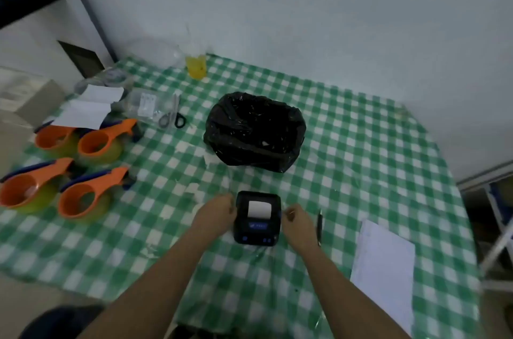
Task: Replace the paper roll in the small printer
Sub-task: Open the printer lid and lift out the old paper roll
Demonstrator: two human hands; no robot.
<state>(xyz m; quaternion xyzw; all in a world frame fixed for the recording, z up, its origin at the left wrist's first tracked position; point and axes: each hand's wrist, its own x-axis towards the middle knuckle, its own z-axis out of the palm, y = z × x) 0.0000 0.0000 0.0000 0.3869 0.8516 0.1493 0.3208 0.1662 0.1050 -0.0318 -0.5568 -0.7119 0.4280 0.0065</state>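
A small black printer (256,229) stands on the green checked tablecloth near the front middle, its lid up. A white paper roll (259,208) lies in its open bay. My left hand (218,209) rests against the printer's left side with the fingers curled. My right hand (295,218) is at the printer's right side, fingers curled near the edge. Whether either hand pinches anything small is too blurred to tell.
A bin lined with a black bag (254,132) stands behind the printer. Several orange tape dispensers (91,194) lie at the left, scissors (173,116) and plastic packets behind them. A pen (319,226) and white sheets (384,266) lie at the right. A yellow cup (196,68) stands at the back.
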